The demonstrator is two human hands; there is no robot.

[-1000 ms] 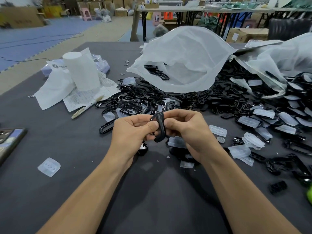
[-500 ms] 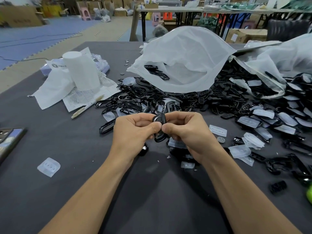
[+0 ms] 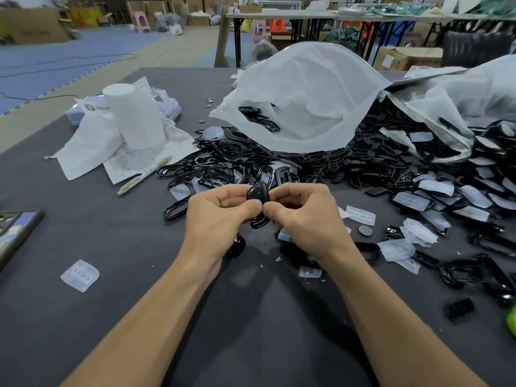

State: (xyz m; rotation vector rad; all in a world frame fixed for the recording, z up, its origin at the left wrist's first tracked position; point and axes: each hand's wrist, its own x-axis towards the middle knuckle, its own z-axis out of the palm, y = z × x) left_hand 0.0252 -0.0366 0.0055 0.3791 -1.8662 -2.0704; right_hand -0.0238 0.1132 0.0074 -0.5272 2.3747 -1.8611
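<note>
Two hands meet on one black plastic shell (image 3: 257,194), lifted off the table (image 3: 83,317) so both thumbs can squeeze its parts together, I judge. The left hand (image 3: 213,219) and right hand (image 3: 305,219) pinch it with narrowly curled fingers, thumb tips nearly meeting across its middle. A heap of black frames (image 3: 220,166) lies just beyond the fingertips.

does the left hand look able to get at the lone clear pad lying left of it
Likely yes, once it lets go: the left hand now pinches the black part with the right hand. Nothing lies on the table between it and the clear pad.
</note>
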